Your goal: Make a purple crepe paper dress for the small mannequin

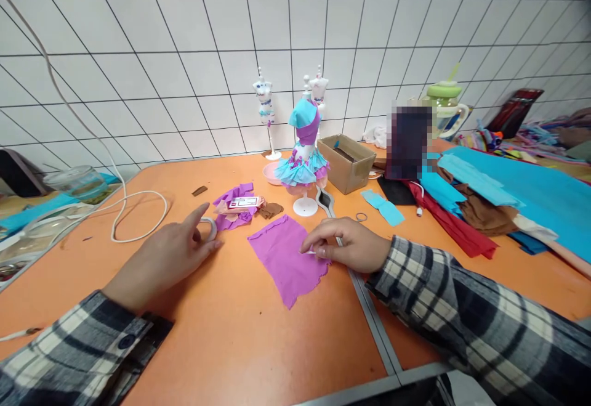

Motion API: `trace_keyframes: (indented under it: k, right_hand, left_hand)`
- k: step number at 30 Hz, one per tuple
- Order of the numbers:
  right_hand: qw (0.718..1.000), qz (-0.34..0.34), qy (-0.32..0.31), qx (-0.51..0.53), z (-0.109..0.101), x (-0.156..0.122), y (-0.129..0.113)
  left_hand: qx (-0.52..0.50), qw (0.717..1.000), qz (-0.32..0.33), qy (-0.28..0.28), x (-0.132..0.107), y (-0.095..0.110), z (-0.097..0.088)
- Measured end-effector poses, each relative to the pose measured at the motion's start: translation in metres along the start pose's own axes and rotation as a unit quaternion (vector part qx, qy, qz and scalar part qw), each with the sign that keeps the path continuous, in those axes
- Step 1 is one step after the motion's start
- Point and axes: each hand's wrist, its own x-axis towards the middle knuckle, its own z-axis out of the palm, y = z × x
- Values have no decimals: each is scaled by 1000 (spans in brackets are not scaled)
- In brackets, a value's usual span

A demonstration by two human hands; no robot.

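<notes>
A purple fabric piece (285, 255) lies flat on the orange table (240, 332) in front of me. My right hand (346, 244) rests on the cloth's right edge, its fingers pinched on a small white strip against the cloth. My left hand (168, 255) sits to the left of the cloth and grips a small roll of white tape (211, 227), the index finger stretched forward. Behind the cloth stands a small mannequin (303, 147) dressed in blue and purple.
More purple scraps with a small card (236, 204) lie behind the tape. A cardboard box (347, 161), scissors (329, 204), blue, red and brown fabrics (466, 199), two bare mannequins (265, 107), a white cable (138, 209) and a glass bowl (83, 183) surround the spot. A metal seam (369, 313) splits the table.
</notes>
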Motion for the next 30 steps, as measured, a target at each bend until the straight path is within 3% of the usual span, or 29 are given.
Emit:
trace_keyframes:
  k: [2,4,6,8,12,15,22,27,30]
  right_hand:
    - [1000,21,-5,-1,1,0,-4]
    - [999,36,-8,-6,2,-1,-8]
    - [999,50,-13,-8,3,-2,-13]
    - [998,61,-23,-11,3,-3,-17]
    - [997,51,-45,-47,1,-3,-19]
    - [996,55,-55,-51,1,-2,-18]
    - [985,115,-90,93,6,-4,-17]
    - [988,110,-81,70,7,-3,-14]
    - [994,92,-56,-33,13,0,-15]
  left_hand:
    - [70,995,32,60,-6,9,-8]
    - [56,986,85,129,-15,24,-11]
    - [-75,975,173,115,-25,45,-6]
    - [-163,962,216,44,-33,67,4]
    - [-181,955,234,3,-37,92,22]
    - [-167,959,228,2,-29,93,24]
    - [-180,960,214,-7,-12,92,27]
    - [-207,956,203,-54,-14,90,29]
    - [-218,954,192,-69,-16,89,26]
